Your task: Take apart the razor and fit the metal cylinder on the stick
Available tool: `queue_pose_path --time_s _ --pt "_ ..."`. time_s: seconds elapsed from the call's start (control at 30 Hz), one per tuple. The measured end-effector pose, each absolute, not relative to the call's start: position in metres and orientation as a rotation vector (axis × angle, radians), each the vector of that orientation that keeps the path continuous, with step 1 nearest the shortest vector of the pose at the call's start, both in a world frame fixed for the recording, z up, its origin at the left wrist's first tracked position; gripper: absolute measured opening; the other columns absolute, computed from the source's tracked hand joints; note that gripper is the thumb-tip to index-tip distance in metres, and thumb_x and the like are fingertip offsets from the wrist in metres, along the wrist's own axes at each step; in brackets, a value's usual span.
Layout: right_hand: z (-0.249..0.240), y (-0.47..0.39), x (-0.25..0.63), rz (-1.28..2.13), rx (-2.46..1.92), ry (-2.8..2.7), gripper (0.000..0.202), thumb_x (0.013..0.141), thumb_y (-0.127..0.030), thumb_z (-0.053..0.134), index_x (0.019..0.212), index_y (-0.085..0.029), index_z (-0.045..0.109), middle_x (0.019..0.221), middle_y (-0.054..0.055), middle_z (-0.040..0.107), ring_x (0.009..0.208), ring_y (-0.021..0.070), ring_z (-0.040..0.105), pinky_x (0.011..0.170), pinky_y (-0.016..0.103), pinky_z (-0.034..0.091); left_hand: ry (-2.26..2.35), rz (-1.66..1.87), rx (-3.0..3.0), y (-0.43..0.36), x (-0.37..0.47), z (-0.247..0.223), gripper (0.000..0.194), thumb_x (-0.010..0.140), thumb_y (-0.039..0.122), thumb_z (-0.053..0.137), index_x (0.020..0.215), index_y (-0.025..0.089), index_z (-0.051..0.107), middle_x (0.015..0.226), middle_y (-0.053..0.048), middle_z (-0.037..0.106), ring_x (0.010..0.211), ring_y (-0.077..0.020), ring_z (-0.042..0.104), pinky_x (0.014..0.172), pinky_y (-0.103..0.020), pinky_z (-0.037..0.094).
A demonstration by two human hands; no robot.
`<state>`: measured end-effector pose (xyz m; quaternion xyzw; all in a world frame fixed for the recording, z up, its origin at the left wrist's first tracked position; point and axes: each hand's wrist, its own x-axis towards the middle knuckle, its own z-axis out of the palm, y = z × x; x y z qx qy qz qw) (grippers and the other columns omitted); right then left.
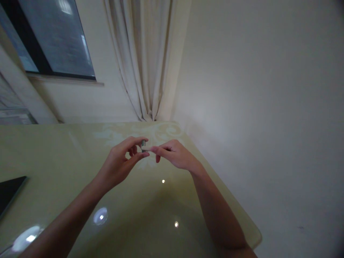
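Note:
Between the thumb and index fingertips of my left hand is a small dark grey-green object, held upright; its exact kind is too small to tell. My right hand comes in from the right with thumb and forefinger pinched together. From that pinch a short pale piece points left and appears to touch the small dark object. Whether the pale piece is a separate item or a fingertip cannot be made out. Both hands are above the far part of the glossy table.
A dark flat panel lies at the table's left edge. Behind the table hang a gathered beige curtain and a dark-framed window. A plain wall runs along the right side. Ceiling lights reflect in the tabletop.

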<state>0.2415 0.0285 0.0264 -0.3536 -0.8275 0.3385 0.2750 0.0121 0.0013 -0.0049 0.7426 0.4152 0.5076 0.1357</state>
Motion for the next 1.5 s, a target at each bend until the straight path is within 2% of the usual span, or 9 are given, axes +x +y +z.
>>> queue_pose_path --time_s 0.13,0.3,0.57,0.97,1.5 --pt "0.026 0.029 0.241 0.781 -0.978 -2.193 0.066 0.102 -0.068 0.053 0.074 -0.014 0.078 0.054 -0.005 0.04 0.053 0.0083 0.04 0.055 0.028 0.024 1.208 1.443 2.164 0.001 0.013 -0.004 0.032 0.091 0.04 0.074 0.117 0.022 0.074 0.076 0.002 0.063 0.063 -0.0126 0.056 0.061 -0.024 0.049" --pt "0.026 0.03 0.242 0.929 -0.951 -2.23 0.068 0.101 -0.072 0.051 0.078 -0.015 0.08 0.055 -0.005 0.036 0.054 0.0093 0.037 0.055 0.028 0.024 1.207 1.435 2.171 -0.001 0.013 -0.001 0.032 0.092 0.041 0.073 0.118 0.022 0.073 0.077 0.002 0.064 0.063 -0.0131 0.057 0.062 -0.025 0.05" --pt "0.027 0.031 0.244 0.849 -0.97 -2.204 0.066 0.102 -0.068 0.051 0.076 -0.014 0.079 0.055 -0.006 0.036 0.054 0.0091 0.035 0.056 0.028 0.023 1.165 1.449 2.185 -0.004 0.016 0.0 0.032 0.092 0.039 0.074 0.119 0.022 0.074 0.077 0.002 0.064 0.064 -0.0124 0.055 0.062 -0.023 0.048" --pt "0.03 0.029 0.243 0.818 -0.965 -2.175 0.07 0.101 -0.072 0.049 0.074 -0.015 0.078 0.056 -0.005 0.036 0.055 0.0101 0.037 0.056 0.027 0.024 1.15 1.436 2.212 -0.009 0.017 0.005 0.027 0.092 0.038 0.074 0.115 0.024 0.074 0.075 0.003 0.061 0.063 -0.0126 0.053 0.062 -0.024 0.048" --pt "0.029 0.031 0.245 0.745 -0.948 -2.165 0.068 0.101 -0.071 0.051 0.071 -0.015 0.076 0.056 -0.004 0.042 0.056 0.01 0.04 0.058 0.027 0.027 1.127 1.435 2.232 -0.011 0.017 0.007 0.027 0.093 0.035 0.074 0.117 0.024 0.074 0.076 0.003 0.062 0.065 -0.0126 0.054 0.063 -0.024 0.047"
